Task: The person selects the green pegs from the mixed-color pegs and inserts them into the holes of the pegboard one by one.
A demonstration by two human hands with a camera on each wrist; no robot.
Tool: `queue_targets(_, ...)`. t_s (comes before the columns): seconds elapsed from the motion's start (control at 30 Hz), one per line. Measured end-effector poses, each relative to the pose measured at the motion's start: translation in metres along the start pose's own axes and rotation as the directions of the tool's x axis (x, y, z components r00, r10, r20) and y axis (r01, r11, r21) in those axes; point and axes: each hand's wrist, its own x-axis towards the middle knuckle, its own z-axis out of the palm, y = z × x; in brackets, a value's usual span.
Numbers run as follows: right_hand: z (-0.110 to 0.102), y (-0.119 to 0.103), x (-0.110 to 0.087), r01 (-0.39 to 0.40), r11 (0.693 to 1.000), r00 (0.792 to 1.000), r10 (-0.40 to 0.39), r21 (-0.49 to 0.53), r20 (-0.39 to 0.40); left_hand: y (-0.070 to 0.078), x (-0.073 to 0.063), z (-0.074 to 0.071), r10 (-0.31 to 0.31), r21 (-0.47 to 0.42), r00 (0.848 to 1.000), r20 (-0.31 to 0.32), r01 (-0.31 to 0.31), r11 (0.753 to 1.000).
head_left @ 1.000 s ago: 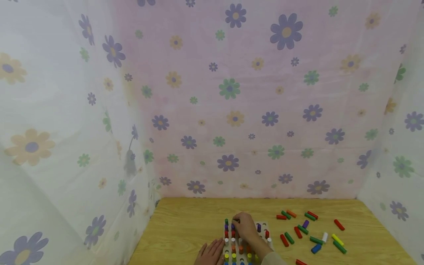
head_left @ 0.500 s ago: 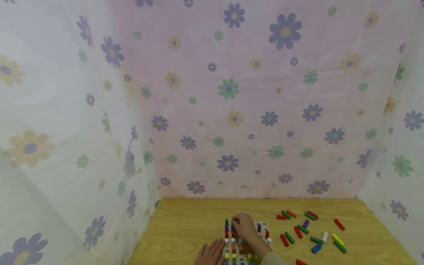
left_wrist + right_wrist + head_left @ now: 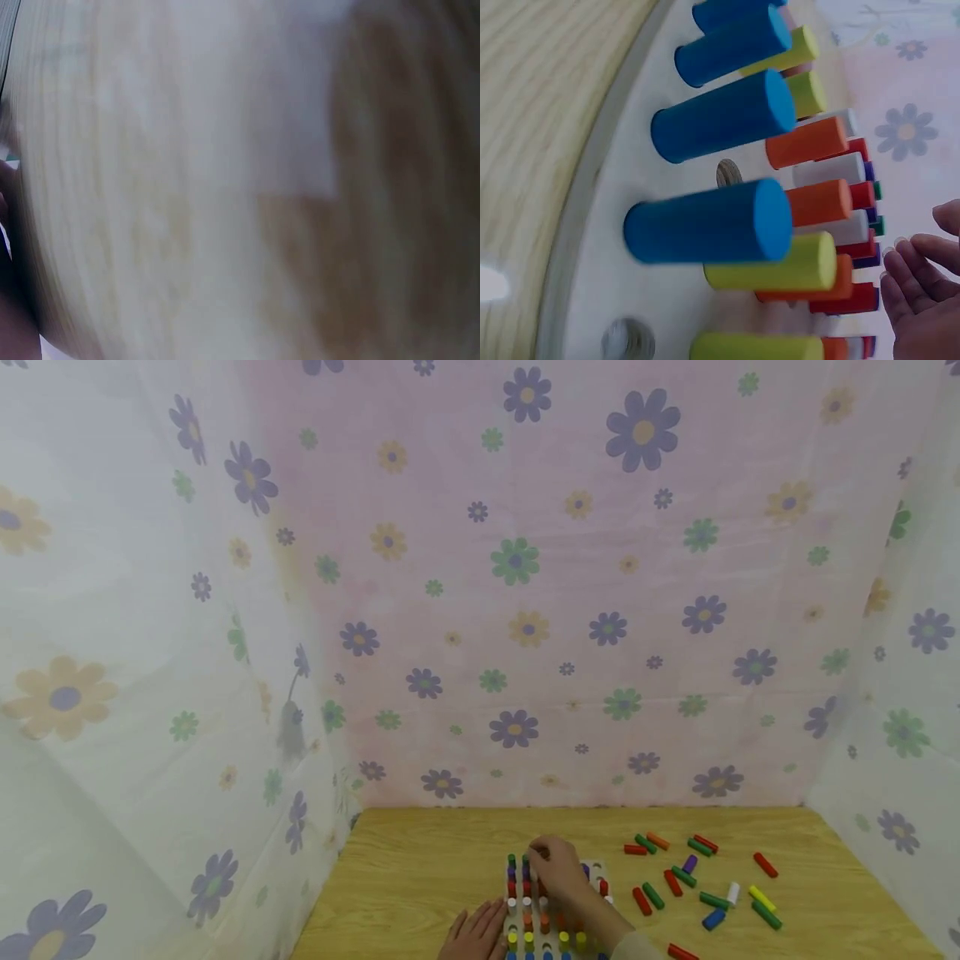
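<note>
The right hand [image 3: 558, 870] has been eased off the green peg [image 3: 526, 861], stood in the pegboard [image 3: 630, 180] at its nine o'clock; nothing appears gripped. Placing seems done, withdrawal called for. At eight, the left hand [image 3: 477, 931] is laid flat.

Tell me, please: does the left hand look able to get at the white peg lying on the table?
Probably not directly: the pegboard and the right forearm lie between the left hand and the white peg.
</note>
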Motion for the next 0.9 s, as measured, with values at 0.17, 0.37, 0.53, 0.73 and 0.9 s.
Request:
queue_targets(0.17, -0.015, -0.004, -0.013, 0.024, 1.000, 0.999, -0.024, 0.001, 0.027, 0.001, 0.000, 0.000, -0.011, -0.037, 1.000, 0.019, 0.012, 0.999)
queue_targets(0.37, -0.035, -0.004, -0.026, 0.104, 0.994, 0.994, -0.102, -0.035, 0.045, 0.002, 0.000, -0.002, -0.033, -0.081, 0.999, 0.036, 0.036, 0.996)
queue_targets(0.53, -0.053, -0.004, -0.037, 0.110, 0.993, 0.993, -0.108, -0.049, 0.050, 0.002, 0.001, -0.003, -0.033, -0.090, 0.998, 0.046, 0.037, 0.995)
queue_targets(0.73, -0.068, 0.001, -0.048, 0.093, 0.991, 0.996, -0.091, -0.093, 0.023, 0.002, 0.002, -0.001, -0.038, -0.090, 0.998, 0.049, 0.043, 0.995)
queue_targets(0.9, -0.080, 0.008, -0.058, 0.091, 0.990, 0.996, -0.089, -0.107, 0.020, 0.003, 0.002, 0.001, -0.039, -0.071, 0.999, 0.036, 0.042, 0.997)
